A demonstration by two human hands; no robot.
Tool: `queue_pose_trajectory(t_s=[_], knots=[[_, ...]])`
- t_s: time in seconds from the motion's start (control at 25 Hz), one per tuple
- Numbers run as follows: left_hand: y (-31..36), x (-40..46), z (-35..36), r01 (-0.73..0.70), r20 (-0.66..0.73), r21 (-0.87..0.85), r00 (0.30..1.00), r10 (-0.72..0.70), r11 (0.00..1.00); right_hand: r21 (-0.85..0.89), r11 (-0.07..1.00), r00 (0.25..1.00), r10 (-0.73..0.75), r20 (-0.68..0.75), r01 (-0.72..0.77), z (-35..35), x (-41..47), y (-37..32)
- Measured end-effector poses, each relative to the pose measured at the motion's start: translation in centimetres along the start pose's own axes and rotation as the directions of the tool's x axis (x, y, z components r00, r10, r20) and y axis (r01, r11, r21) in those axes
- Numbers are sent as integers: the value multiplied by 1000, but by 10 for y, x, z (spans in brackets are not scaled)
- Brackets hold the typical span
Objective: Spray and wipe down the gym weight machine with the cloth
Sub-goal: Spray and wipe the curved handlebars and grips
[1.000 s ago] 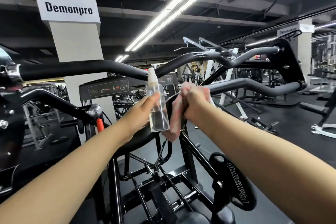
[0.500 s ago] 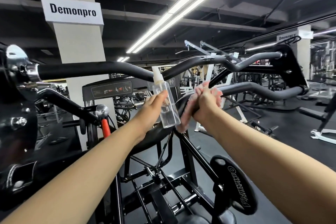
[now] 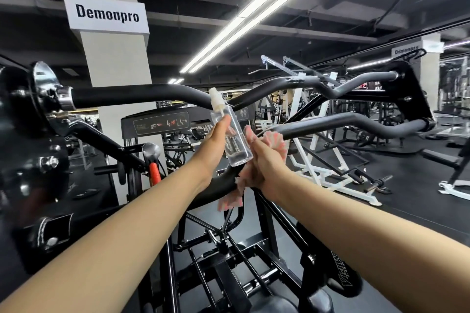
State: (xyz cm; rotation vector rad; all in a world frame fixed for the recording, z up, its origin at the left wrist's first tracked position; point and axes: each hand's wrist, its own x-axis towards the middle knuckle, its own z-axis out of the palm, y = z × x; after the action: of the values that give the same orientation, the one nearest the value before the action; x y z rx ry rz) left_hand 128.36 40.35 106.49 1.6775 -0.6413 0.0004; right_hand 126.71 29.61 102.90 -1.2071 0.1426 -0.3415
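My left hand (image 3: 212, 150) grips a clear spray bottle (image 3: 232, 138) with a white nozzle, tilted with the nozzle up and to the left. Just right of it, my right hand (image 3: 264, 162) grips a pink and white cloth (image 3: 273, 141) wrapped around the lower black handle bar (image 3: 356, 122) of the weight machine. A loose end of the cloth hangs below the bar. A second curved black bar (image 3: 152, 94) runs above and behind both hands.
The machine's black frame (image 3: 267, 223) and a weight plate (image 3: 343, 279) stand below my arms. A chrome-capped hub (image 3: 43, 94) is at the left. A white pillar (image 3: 112, 58) stands behind, and other gym machines (image 3: 325, 165) fill the floor to the right.
The bottle has tipped further to the left and risen slightly. My right hand with the cloth has slid along the lower bar, and more cloth shows above my fingers.
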Motion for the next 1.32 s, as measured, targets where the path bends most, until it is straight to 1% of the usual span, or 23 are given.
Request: queue_pose_trajectory(t_s=[0.08, 0.2, 0.32, 0.36, 0.4, 0.48, 0.52, 0.56, 0.6, 0.64, 0.68, 0.76, 0.8, 0.84, 0.92, 0.96, 1.04, 1.08, 1.12, 1.16, 1.24, 1.28, 1.32], knots=[[-1, 4, -2, -2, -22, -29, 1000, 1, 1000, -61, 998, 1000, -8, 12, 8, 1, -7, 9], [5, 12, -5, -10, -107, -48, 994, 5, 999, -182, 981, 994, -42, 104, 61, -2, -15, 15], [15, 22, -3, -44, -130, -36, 991, 39, 998, -431, 877, 976, -169, 140, 213, -22, -15, 13], [19, 25, -1, -66, -122, -37, 991, 61, 997, -452, 862, 973, -191, 132, 230, -32, -15, 10], [22, 28, 2, -86, -105, -23, 991, 84, 996, -415, 883, 976, -198, 91, 218, -43, -13, 6], [28, 35, 10, -133, -89, 44, 987, 137, 990, -261, 943, 978, -210, 10, 206, -69, -6, -12], [31, 37, 13, -162, -92, 77, 981, 169, 984, -250, 942, 968, -245, -64, 222, -78, -6, -25], [34, 40, 16, -188, -94, 112, 976, 198, 976, -305, 922, 941, -296, -164, 237, -90, -1, -36], [37, 43, 19, -207, -96, 150, 970, 222, 967, -357, 896, 887, -371, -274, 265, -100, 0, -50], [39, 48, 22, -215, -106, 186, 966, 237, 959, -371, 875, 819, -444, -364, 309, -111, 7, -61], [40, 52, 25, -215, -113, 212, 963, 243, 953, -325, 876, 776, -471, -419, 356, -122, 15, -74], [43, 57, 33, -219, -117, 249, 960, 254, 943, -147, 901, 769, -426, -476, 408, -141, 32, -90], [44, 58, 37, -226, -115, 263, 958, 263, 938, -59, 903, 780, -400, -482, 426, -152, 44, -95], [45, 60, 40, -231, -109, 285, 957, 270, 930, -16, 910, 798, -373, -473, 415, -162, 59, -96], [46, 61, 44, -230, -101, 353, 954, 281, 907, -116, 917, 825, -395, -403, 382, -185, 98, -88], [47, 63, 45, -230, -102, 384, 952, 289, 894, -175, 913, 822, -408, -397, 369, -189, 111, -84], [48, 68, 42, -237, -118, 442, 941, 318, 865, -328, 903, 820, -400, -409, 277, -176, 110, -81], [50, 71, 39, -244, -124, 469, 933, 337, 849, -409, 875, 790, -437, -430, 261, -161, 100, -82], [51, 74, 35, -247, -130, 498, 927, 353, 831, -444, 847, 752, -490, -440, 292, -149, 92, -82], [52, 78, 31, -240, -137, 533, 922, 362, 811, -552, 770, 676, -593, -437, 318, -143, 90, -83], [55, 87, 22, -233, -142, 598, 911, 387, 767, -610, 664, 537, -734, -417, 433, -134, 79, -97], [56, 91, 19, -231, -144, 620, 906, 399, 749, -546, 663, 516, -746, -421, 513, -133, 83, -110], [58, 96, 16, -223, -151, 638, 903, 404, 737, -449, 685, 545, -729, -415, 574, -138, 92, -118]])
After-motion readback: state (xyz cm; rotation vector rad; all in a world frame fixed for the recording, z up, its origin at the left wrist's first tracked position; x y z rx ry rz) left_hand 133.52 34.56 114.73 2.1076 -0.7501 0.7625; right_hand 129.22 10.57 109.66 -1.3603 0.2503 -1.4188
